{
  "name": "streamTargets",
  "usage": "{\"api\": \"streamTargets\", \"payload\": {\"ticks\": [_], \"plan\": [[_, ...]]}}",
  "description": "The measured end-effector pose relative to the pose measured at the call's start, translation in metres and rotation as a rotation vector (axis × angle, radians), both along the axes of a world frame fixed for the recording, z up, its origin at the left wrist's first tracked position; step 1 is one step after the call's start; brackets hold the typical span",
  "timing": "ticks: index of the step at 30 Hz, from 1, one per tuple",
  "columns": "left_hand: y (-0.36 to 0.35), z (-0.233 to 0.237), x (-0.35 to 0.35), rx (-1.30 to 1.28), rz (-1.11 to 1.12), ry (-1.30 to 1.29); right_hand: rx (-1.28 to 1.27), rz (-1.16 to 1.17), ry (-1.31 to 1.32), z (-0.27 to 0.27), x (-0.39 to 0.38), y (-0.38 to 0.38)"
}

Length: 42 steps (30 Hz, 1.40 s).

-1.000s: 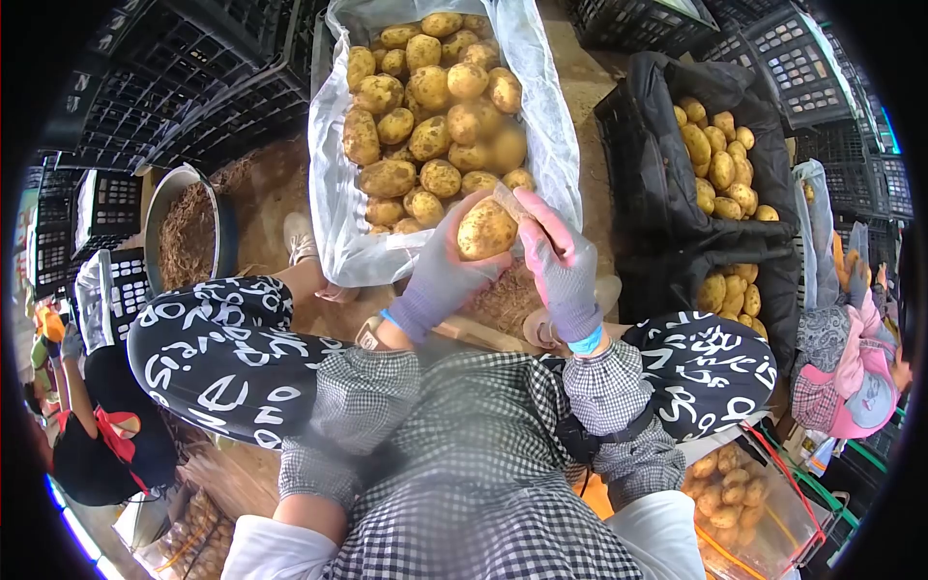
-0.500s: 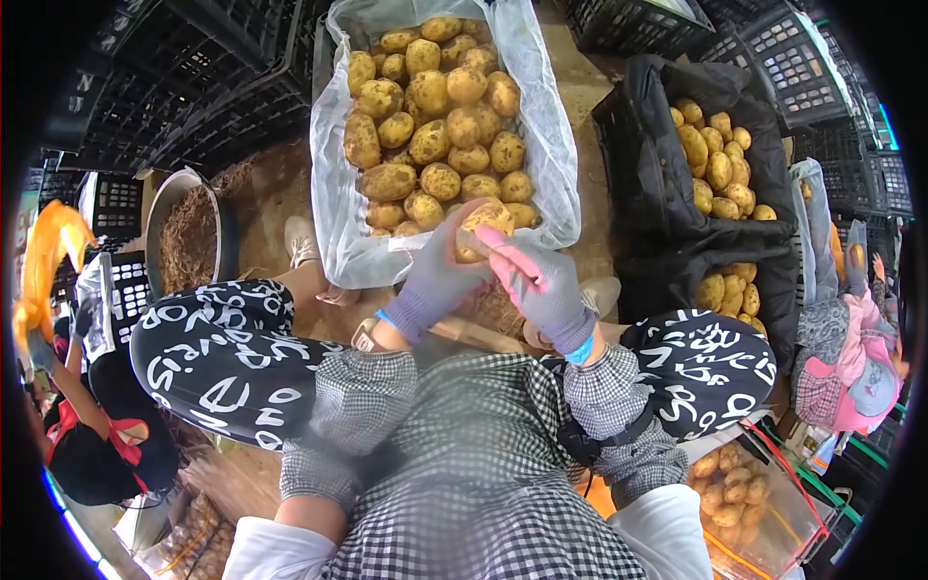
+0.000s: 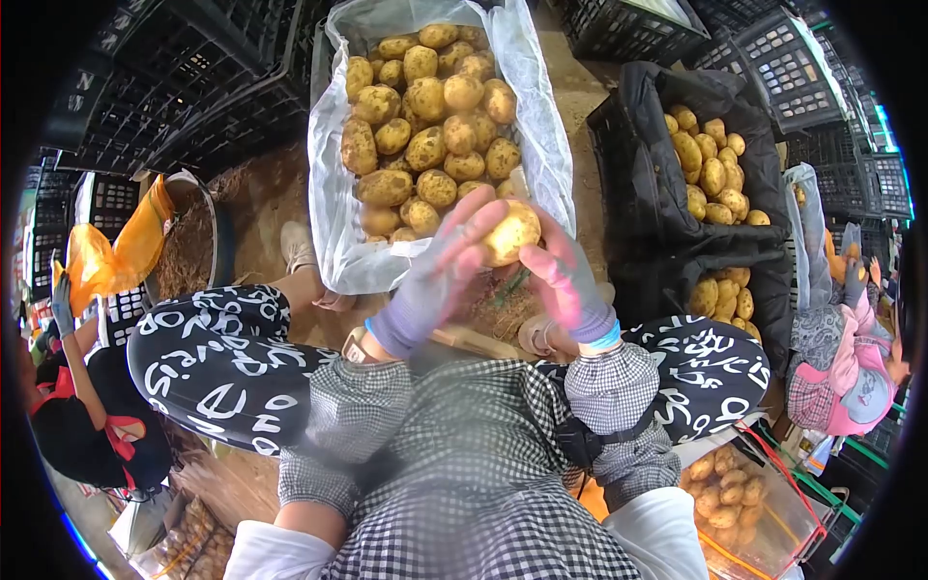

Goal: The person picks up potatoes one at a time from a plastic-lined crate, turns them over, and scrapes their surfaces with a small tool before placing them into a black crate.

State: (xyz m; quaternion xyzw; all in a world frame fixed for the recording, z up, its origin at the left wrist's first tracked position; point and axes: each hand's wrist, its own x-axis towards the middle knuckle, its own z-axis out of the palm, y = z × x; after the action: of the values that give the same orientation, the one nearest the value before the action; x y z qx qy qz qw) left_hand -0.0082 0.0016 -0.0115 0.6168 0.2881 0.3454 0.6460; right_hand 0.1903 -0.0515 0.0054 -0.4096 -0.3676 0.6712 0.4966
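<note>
Near the front right of the lined crate, a yellow-brown potato with dirt marks is held up between my two hands. My left hand, in a grey glove with pinkish fingers, lies against the potato's left side and is smeared by motion. From the right, my gloved right hand has its thumb and fingers around the potato. Just beyond them, the white-lined crate holds many potatoes, several with dark soil on them.
Black-lined crates of potatoes stand at the right. A round tub of brown scraps is at left, with stacked black crates behind. One co-worker at left holds an orange bag; another sits at right.
The potato has moved slightly right and turned, and my right hand's fingers now reach around its right side. At left, the co-worker's orange bag has swung right, in front of the tub.
</note>
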Motion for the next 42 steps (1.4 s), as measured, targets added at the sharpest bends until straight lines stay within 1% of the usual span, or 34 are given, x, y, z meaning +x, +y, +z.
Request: {"api": "streamTargets", "payload": {"ticks": [2, 4, 7, 10, 12, 14, 15, 17, 19, 21, 22, 24, 26, 27, 28, 30, 31, 33, 35, 36, 38, 39, 41, 42], "plan": [[0.000, 0.001, 0.002, -0.167, 0.014, -0.128, 0.030, -0.027, 0.061, 0.002, -0.005, -0.001], [-0.006, 0.016, 0.014, -0.161, 0.080, -0.193, 0.046, -0.036, 0.088, 0.004, -0.007, -0.002], [0.001, 0.008, 0.004, -0.131, 0.035, -0.064, 0.034, -0.036, 0.096, 0.003, -0.011, -0.005], [-0.001, 0.001, 0.002, -0.215, 0.021, -0.138, 0.013, -0.047, 0.125, 0.001, -0.012, -0.007], [0.006, 0.001, -0.007, -0.391, 0.009, -0.203, 0.001, -0.055, 0.149, 0.001, -0.012, -0.008], [0.009, 0.004, -0.010, -0.420, 0.021, -0.170, -0.002, -0.063, 0.161, -0.008, -0.015, -0.009], [0.009, 0.008, -0.010, -0.360, 0.040, -0.107, -0.003, -0.067, 0.167, -0.011, -0.016, -0.009], [0.005, 0.011, -0.005, -0.278, 0.081, -0.110, -0.008, -0.085, 0.248, -0.011, -0.016, -0.008], [-0.004, 0.010, 0.010, -0.232, 0.122, -0.245, -0.017, -0.095, 0.300, -0.011, -0.017, -0.008], [-0.006, 0.009, 0.012, -0.254, 0.100, -0.242, -0.033, -0.092, 0.317, -0.009, -0.017, -0.008], [-0.007, 0.010, 0.013, -0.265, 0.090, -0.241, -0.026, -0.119, 0.267, -0.010, -0.018, -0.009], [-0.007, 0.016, 0.009, -0.424, 0.033, -0.273, -0.014, -0.174, 0.168, -0.014, -0.020, -0.010], [-0.007, 0.014, 0.007, -0.454, 0.017, -0.282, 0.022, -0.161, 0.146, -0.025, -0.018, -0.010], [-0.006, 0.010, 0.008, -0.407, 0.029, -0.278, 0.040, -0.155, 0.134, -0.026, -0.017, -0.010], [-0.006, 0.007, 0.008, -0.359, 0.040, -0.273, 0.030, -0.160, 0.163, -0.027, -0.017, -0.010], [-0.003, 0.008, 0.001, -0.512, 0.080, -0.325, 0.010, -0.171, 0.224, -0.025, -0.020, -0.011], [-0.002, 0.010, -0.001, -0.589, 0.099, -0.350, -0.022, -0.174, 0.348, -0.022, -0.022, -0.011], [-0.008, 0.009, 0.006, -0.631, 0.148, -0.421, -0.086, -0.175, 0.595, -0.015, -0.023, -0.010], [-0.007, 0.010, 0.018, -0.535, 0.199, -0.403, -0.005, -0.205, 0.470, -0.018, -0.020, -0.003], [-0.008, 0.006, 0.020, -0.413, 0.184, -0.302, 0.032, -0.224, 0.409, -0.018, -0.020, -0.002], [-0.008, -0.010, 0.025, -0.160, 0.156, -0.113, 0.021, -0.187, 0.285, -0.012, -0.024, -0.002], [-0.014, -0.009, 0.034, -0.154, 0.185, -0.152, 0.005, -0.187, 0.241, -0.012, -0.025, -0.005], [-0.023, -0.004, 0.032, -0.131, 0.240, 0.018, -0.036, -0.205, 0.176, -0.017, -0.029, -0.011], [-0.022, -0.004, 0.030, -0.152, 0.248, 0.027, -0.058, -0.225, 0.157, -0.020, -0.032, -0.013]]}}
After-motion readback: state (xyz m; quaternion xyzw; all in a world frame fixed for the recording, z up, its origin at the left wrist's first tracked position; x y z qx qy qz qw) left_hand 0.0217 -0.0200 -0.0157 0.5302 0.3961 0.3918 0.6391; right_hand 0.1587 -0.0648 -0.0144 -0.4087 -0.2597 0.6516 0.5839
